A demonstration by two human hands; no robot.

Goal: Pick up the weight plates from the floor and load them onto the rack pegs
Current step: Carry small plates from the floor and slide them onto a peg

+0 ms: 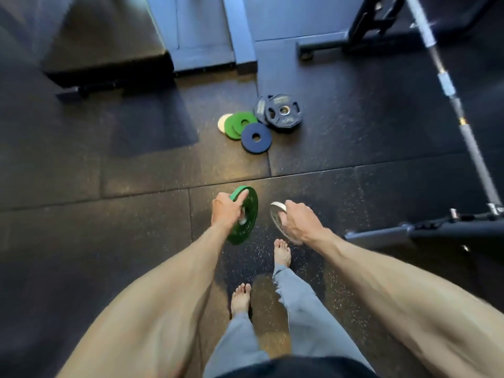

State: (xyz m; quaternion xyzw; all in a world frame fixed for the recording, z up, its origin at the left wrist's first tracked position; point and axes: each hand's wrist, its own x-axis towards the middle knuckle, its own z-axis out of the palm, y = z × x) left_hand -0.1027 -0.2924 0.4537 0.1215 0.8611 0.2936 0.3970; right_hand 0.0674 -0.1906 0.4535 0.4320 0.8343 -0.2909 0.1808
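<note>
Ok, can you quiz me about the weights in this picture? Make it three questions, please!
1. True or false: the left hand holds a green plate.
2. The right hand grips a small plate. What colour is it: A blue, B white, C black?
3. Fill the gap: the blue plate lies flat on the ____.

Key: 1 true. 2 B. 3 floor.

We wear grey-blue trousers point(296, 304); our feet point(282, 253) and forearms point(169, 290) are bare; a dark garment point(297, 368) shows at six o'clock.
</note>
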